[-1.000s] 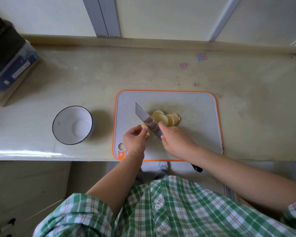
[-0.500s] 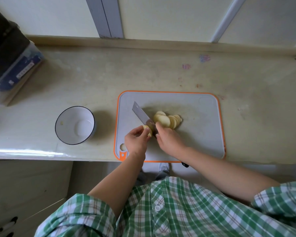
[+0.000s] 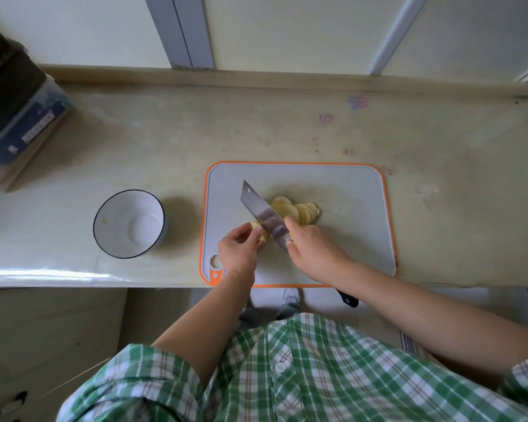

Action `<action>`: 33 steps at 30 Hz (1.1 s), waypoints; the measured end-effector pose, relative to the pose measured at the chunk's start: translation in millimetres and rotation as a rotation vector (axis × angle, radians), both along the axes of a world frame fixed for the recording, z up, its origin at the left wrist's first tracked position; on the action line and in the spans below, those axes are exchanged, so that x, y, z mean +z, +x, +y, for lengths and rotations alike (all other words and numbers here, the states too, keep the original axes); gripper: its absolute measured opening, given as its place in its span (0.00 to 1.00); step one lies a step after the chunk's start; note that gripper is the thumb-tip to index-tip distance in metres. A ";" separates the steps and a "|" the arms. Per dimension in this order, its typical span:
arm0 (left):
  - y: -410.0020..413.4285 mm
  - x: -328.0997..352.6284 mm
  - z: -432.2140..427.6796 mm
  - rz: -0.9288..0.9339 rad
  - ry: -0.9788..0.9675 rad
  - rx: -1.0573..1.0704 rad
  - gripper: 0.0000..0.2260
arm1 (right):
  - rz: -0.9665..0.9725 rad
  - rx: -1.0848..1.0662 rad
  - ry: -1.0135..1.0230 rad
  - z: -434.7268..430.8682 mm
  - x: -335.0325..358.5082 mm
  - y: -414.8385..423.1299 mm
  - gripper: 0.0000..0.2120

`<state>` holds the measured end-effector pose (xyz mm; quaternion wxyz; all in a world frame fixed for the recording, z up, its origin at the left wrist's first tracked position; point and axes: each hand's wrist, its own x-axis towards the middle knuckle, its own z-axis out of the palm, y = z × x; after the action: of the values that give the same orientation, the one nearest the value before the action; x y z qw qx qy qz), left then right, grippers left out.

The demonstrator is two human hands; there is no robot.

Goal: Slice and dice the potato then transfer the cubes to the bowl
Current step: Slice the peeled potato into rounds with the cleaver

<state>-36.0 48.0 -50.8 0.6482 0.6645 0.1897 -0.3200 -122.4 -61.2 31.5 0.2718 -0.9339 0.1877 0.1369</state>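
A grey cutting board [image 3: 348, 239] with an orange rim lies on the counter. A fanned row of pale potato slices [image 3: 302, 213] rests near its middle. My left hand [image 3: 238, 251] pinches the small uncut potato end [image 3: 256, 228] at the board's left. My right hand [image 3: 313, 254] grips a knife [image 3: 264, 219], whose blade slants up-left between the potato end and the slices. The knife's black handle tip pokes out past the counter edge. A white bowl [image 3: 128, 223] with a dark rim stands left of the board, with one tiny yellow scrap inside.
A clear storage box [image 3: 22, 123] with dark contents sits at the counter's far left. The counter's front edge runs just below the board. A raised ledge and wall close off the back. My green plaid shirt fills the bottom of the view.
The knife blade dropped low half a second ago and now stands raised again, showing more of its flat side. My left hand stays on the potato end.
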 end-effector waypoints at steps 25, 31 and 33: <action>1.5 4.1 1.1 0.016 -0.013 -0.015 0.17 | -0.036 -0.103 0.015 3.7 -22.0 16.2 0.09; 0.5 3.8 0.4 0.005 -0.005 -0.021 0.16 | -0.030 -0.025 -0.006 -1.6 -2.4 6.8 0.06; 0.6 3.3 0.8 -0.004 0.000 -0.025 0.16 | -0.015 -0.007 -0.001 0.8 -0.3 4.2 0.04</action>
<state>-35.4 48.8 -47.5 0.6445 0.6674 0.1801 -0.3268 -118.3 -60.4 31.2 0.2733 -0.9344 0.1891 0.1285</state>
